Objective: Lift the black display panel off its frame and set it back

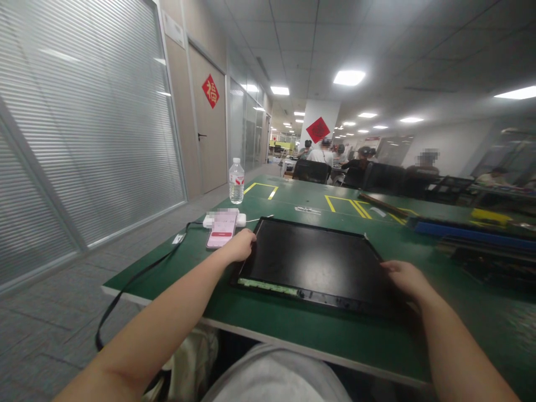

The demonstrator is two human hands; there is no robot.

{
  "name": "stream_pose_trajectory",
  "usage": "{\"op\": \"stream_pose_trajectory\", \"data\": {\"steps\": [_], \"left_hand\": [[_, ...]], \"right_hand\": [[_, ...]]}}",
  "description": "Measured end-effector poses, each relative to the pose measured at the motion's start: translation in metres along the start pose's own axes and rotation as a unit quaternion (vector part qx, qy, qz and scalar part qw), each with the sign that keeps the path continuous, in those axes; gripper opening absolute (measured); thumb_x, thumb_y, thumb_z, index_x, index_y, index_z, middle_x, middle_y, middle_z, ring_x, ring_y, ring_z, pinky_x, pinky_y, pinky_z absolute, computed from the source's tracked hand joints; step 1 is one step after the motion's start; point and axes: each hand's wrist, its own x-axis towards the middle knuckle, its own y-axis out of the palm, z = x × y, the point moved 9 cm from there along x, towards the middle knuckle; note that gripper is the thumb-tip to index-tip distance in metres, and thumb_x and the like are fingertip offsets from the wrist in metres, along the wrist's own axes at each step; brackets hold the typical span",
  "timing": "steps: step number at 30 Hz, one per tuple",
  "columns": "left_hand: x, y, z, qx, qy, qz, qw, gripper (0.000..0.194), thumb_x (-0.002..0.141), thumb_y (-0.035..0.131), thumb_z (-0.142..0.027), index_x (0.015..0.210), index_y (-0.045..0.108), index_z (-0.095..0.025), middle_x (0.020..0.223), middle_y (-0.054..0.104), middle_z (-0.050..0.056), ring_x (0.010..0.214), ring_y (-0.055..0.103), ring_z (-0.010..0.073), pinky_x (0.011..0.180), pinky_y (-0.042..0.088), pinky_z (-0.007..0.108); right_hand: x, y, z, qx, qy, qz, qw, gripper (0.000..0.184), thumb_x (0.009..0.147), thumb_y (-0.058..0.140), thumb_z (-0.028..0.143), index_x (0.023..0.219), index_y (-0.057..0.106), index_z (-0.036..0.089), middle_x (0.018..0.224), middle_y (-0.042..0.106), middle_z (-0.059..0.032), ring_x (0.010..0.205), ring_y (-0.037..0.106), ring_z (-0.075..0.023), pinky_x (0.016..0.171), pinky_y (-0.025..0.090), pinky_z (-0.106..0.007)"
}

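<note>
A dark flat display panel lies on the green table in front of me, its glossy face up. Along its near edge runs a green strip like a circuit board. At the panel's left side, my left hand is closed on the frame, fingers curled over the edge. Opposite it, my right hand grips the right edge, with the thumb on top and the other fingers mostly hidden. A phone with a lit screen rests just beyond my left hand.
A water bottle stands at the table's left edge. Near the phone are a white power strip and a black cable. Long dark and blue parts lie at the right. Several people sit at tables farther back.
</note>
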Motion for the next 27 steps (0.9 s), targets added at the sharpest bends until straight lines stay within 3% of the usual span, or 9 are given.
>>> {"op": "stream_pose_trajectory", "data": {"steps": [6,12,18,23,27], "left_hand": [[0.001,0.000,0.002,-0.022,-0.004,-0.001,1.000,0.040,0.075,0.048,-0.002,0.102,0.075,-0.014,0.122,0.067,0.015,0.114,0.063,0.0257,0.102,0.048,0.033],[0.000,0.002,0.006,-0.030,-0.055,-0.011,0.998,0.040,0.076,0.048,0.001,0.106,0.072,-0.011,0.125,0.064,0.018,0.116,0.062,0.0252,0.102,0.045,0.030],[-0.004,0.007,0.005,-0.037,-0.065,-0.001,0.997,0.038,0.078,0.052,-0.003,0.112,0.067,-0.012,0.118,0.069,0.019,0.114,0.063,0.0296,0.098,0.046,0.035],[-0.007,0.005,0.008,-0.106,-0.070,0.007,0.992,0.051,0.081,0.049,-0.002,0.127,0.062,-0.019,0.132,0.065,0.014,0.120,0.061,0.0288,0.100,0.045,0.035],[-0.004,0.003,0.022,-0.224,-0.116,-0.038,0.967,0.049,0.075,0.053,0.000,0.114,0.071,-0.022,0.122,0.071,0.010,0.113,0.065,0.0300,0.096,0.047,0.037]], "right_hand": [[0.005,0.004,-0.006,0.000,0.000,0.012,1.000,0.023,0.062,0.070,0.022,0.082,0.080,0.024,0.082,0.075,-0.0085,0.080,0.069,-0.0267,0.069,0.052,-0.033],[0.010,0.009,-0.012,-0.001,-0.006,0.013,1.000,0.029,0.065,0.069,0.019,0.091,0.080,0.022,0.085,0.076,-0.0085,0.081,0.070,-0.0232,0.072,0.052,-0.028],[0.012,0.012,-0.019,0.011,0.021,0.023,0.999,0.033,0.067,0.065,0.015,0.096,0.080,0.021,0.091,0.076,-0.0097,0.086,0.071,-0.0245,0.076,0.052,-0.029],[0.014,0.012,-0.021,0.010,0.017,0.019,1.000,0.032,0.067,0.065,0.017,0.095,0.080,0.021,0.091,0.076,-0.0100,0.085,0.070,-0.0245,0.076,0.052,-0.029],[0.018,0.011,-0.024,-0.005,0.017,0.018,1.000,0.031,0.067,0.064,0.016,0.093,0.081,0.021,0.091,0.076,-0.0099,0.084,0.070,-0.0235,0.075,0.052,-0.029]]}}
